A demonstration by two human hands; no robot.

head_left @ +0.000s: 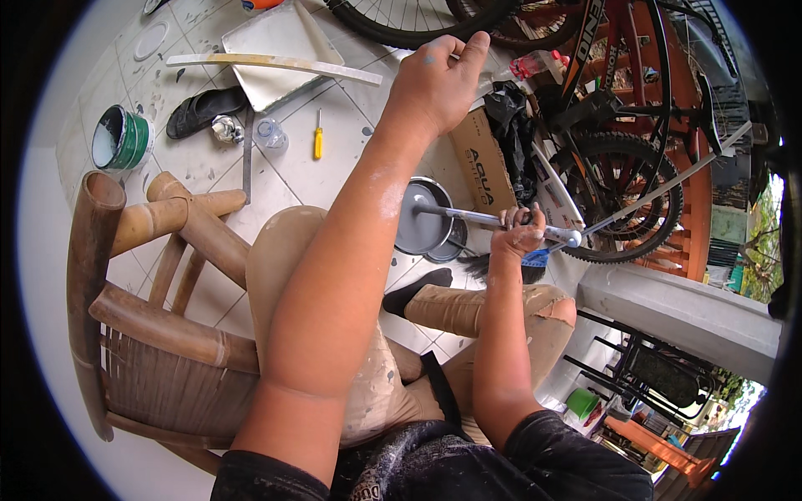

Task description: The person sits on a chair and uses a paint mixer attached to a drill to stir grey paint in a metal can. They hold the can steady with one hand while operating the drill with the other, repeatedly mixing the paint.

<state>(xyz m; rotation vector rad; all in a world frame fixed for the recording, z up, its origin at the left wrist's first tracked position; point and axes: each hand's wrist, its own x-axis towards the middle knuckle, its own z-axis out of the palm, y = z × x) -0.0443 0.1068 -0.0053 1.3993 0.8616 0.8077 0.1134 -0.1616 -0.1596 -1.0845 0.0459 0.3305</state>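
Note:
My right hand is wrapped round a grey, paint-smeared rod with a rounded end. The rod's far end dips into grey paint inside a round bucket on the tiled floor. Raised high ahead of me is my left hand, its back toward me. Its fingers curl away from view and the thumb sticks up; whatever is in it, if anything, is hidden. White smears mark the left forearm. Beside the bucket stands a cardboard box with a black plastic bag. Blue-and-black broom bristles show under the right hand.
A bamboo chair stands at left. Around the floor are a green paint can, black sandal, yellow screwdriver, plastic cup and white tray crossed by a long strip. Bicycles stand at right.

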